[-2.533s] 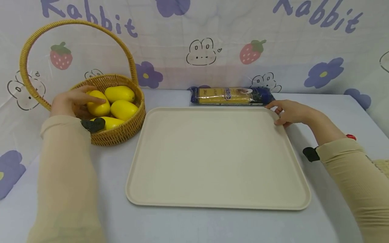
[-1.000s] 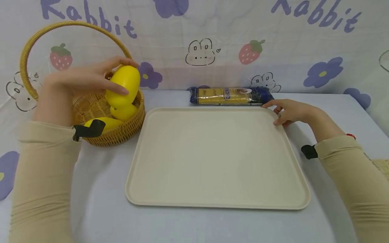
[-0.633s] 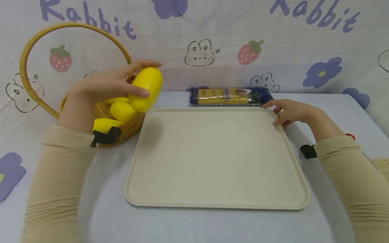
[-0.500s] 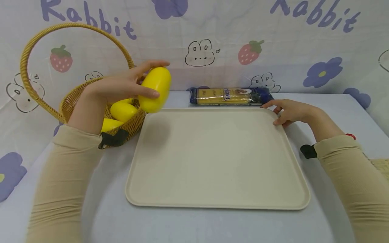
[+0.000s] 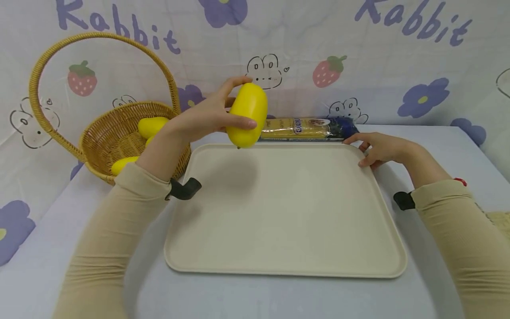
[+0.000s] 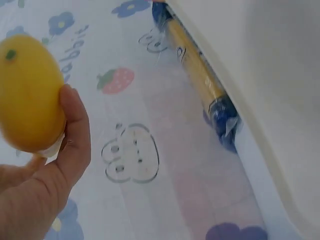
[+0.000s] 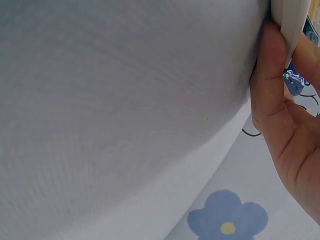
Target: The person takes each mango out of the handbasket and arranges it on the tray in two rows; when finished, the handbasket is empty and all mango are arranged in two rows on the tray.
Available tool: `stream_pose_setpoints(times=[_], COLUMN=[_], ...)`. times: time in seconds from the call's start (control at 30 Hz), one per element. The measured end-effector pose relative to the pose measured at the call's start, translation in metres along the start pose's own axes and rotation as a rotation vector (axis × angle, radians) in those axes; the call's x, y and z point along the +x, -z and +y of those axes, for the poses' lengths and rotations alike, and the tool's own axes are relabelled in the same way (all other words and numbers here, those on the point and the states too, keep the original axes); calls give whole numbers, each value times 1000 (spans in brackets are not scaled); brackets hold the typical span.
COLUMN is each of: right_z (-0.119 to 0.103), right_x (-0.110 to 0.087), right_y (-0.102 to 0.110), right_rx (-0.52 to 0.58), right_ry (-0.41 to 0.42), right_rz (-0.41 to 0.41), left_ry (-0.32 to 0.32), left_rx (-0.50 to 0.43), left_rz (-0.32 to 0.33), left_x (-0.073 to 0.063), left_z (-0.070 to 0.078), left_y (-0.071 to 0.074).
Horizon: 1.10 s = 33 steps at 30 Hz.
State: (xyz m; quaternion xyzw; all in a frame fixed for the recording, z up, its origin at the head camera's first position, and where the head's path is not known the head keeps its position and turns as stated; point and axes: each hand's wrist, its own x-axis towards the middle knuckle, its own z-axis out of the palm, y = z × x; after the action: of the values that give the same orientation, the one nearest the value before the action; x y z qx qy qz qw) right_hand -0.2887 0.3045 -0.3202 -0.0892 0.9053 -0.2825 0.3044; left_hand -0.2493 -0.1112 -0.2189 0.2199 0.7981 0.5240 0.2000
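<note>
My left hand [image 5: 205, 117] grips a yellow mango [image 5: 249, 115], thumb on the near side and fingers behind. It is held in the air over the back left of a beige tray [image 5: 295, 212], whose surface bears its shadow. In the left wrist view the mango [image 6: 30, 95] shows a small green stem spot. At the tray's back right corner, my right hand [image 5: 384, 148] pinches the rim; the right wrist view has thumb and fingers on either side of the tray edge [image 7: 295, 25]. A wicker basket [image 5: 95, 137] on the left holds more mangoes [image 5: 151, 127], partly hidden by my left forearm.
A packet of spaghetti [image 5: 307, 128] lies behind the tray, its left end covered by the mango and left hand. The basket's tall handle [image 5: 37, 88] arches above it. A patterned cloth [image 5: 295, 40] hangs at the back of the white table [image 5: 287, 297].
The left hand has taken a mango out of the basket, lifted it and carried it right, over the tray. The right hand stays at the tray corner.
</note>
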Motion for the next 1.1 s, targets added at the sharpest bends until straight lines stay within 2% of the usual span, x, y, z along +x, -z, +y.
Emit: stream_pose_setpoints(times=[0.3, 0.67, 0.83, 1.1], right_z=[-1, -1, -1, -2], right_x=[0, -1, -2, 1], right_y=[0, -2, -1, 1], right_rx=[7, 9, 14, 3], right_ry=[-11, -20, -17, -30], right_rz=[-2, -6, -14, -16], left_ry=[-21, 70, 97, 176], left_rx=[-126, -252, -267, -170], left_rz=[54, 129, 139, 160], left_x=[22, 54, 68, 86], left_z=[-9, -26, -30, -37], left_y=[-35, -80, -98, -120])
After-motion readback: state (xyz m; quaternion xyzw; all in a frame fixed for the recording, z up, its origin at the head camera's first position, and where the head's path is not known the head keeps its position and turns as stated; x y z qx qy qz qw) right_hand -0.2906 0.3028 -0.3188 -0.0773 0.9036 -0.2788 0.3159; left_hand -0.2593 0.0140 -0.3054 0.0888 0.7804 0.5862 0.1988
